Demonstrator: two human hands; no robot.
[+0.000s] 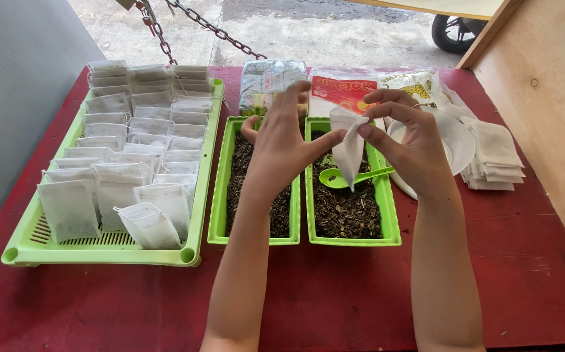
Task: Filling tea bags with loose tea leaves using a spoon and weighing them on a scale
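At the far left a large, shallow green tray (212,163) with a slotted floor sits on the red table (334,293), already packed with rows of small white filter bags (119,156) that look plump and filled, so a good share of the bagging seems done. Just right of it stand two narrow green trays side by side: the left one (219,195) and the right one (386,208) both hold dark, crumbly loose tea, still plentiful, which suggests much remains to be packed. A green plastic spoon (341,178) rests in the right-hand tray. Above these trays the left hand (282,140) and right hand (406,140) meet around one thin, soft white bag (349,146), hanging limp and pointed at the bottom; the left thumb and forefinger pinch one edge of its mouth while the right fingertips grip the other, the remaining left fingers fanned out. Behind them lie crinkled foil and printed packets (308,85). Further right a white plate (458,140) and a stack of flat, empty bags (494,156) wait near a plain wooden panel (543,98).
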